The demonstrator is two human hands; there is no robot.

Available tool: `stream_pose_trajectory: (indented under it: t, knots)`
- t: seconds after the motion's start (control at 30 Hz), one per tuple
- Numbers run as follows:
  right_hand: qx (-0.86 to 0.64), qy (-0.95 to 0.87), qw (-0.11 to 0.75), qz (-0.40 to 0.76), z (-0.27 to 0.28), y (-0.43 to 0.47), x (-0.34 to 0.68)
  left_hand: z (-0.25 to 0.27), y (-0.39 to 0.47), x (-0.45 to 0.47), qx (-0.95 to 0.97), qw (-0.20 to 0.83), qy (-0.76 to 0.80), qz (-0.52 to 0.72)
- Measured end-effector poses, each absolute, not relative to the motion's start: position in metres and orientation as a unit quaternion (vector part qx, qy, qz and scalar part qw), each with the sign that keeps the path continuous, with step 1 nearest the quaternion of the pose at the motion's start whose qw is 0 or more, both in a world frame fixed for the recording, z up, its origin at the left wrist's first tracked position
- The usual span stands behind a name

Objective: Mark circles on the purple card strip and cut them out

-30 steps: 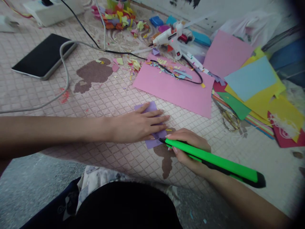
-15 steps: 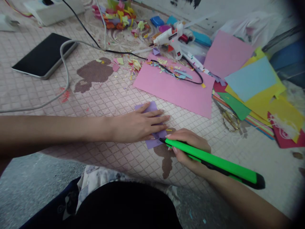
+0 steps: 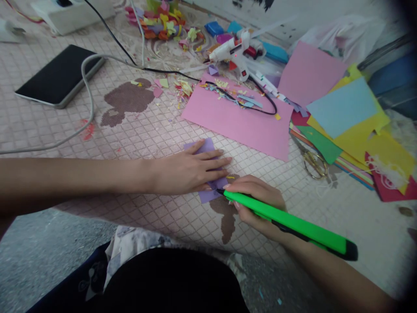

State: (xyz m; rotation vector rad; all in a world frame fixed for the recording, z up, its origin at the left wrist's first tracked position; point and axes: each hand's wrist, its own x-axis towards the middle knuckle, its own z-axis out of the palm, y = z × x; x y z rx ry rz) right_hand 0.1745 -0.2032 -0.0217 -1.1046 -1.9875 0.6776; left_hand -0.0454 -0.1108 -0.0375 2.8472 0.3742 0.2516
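A small piece of purple paper (image 3: 209,198) lies on the patterned tablecloth in front of me. My left hand (image 3: 187,171) rests flat across it, fingers spread toward the right, covering its middle. A thick green pen (image 3: 289,219) with black trim is gripped in my right hand (image 3: 260,198), between thumb and fingers. Its dark tip meets the lower right part of the purple paper, where faint dark lines show beside my left little finger. The pen's long body slants back over my right wrist.
Beyond my hands lies a pink sheet (image 3: 241,128) with paper scraps and a black cord. A glue gun (image 3: 236,54) stands behind it. Gold-handled scissors (image 3: 315,165) and coloured paper (image 3: 345,108) lie right. A black tablet (image 3: 60,76) and grey cable (image 3: 89,95) are left.
The pen and my right hand have shifted very slightly to the left, the tip still at the purple paper. My left hand stays in place.
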Motion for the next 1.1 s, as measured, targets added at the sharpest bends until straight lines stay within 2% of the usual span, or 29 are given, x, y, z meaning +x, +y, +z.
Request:
stream_pose_trajectory:
  t: [0.4, 0.53, 0.73, 1.1]
  knots:
    - [-0.443, -0.759, 0.396, 0.266, -0.016, -0.200, 0.176, -0.028, -0.120, -0.042, 0.979, 0.065, 0.173, 0.083]
    - [-0.443, -0.756, 0.396, 0.274, -0.017, -0.200, 0.178, -0.031, -0.118, -0.040, 0.978, 0.115, 0.147, 0.098]
    - [-0.438, -0.746, 0.362, 0.347, -0.019, -0.194, 0.191, -0.029, -0.112, -0.041, 0.962, 0.203, 0.111, 0.147]
    - [-0.416, -0.775, 0.360, 0.311, -0.022, -0.191, 0.193, -0.025, -0.109, -0.042, 0.965, 0.215, 0.099, 0.117]
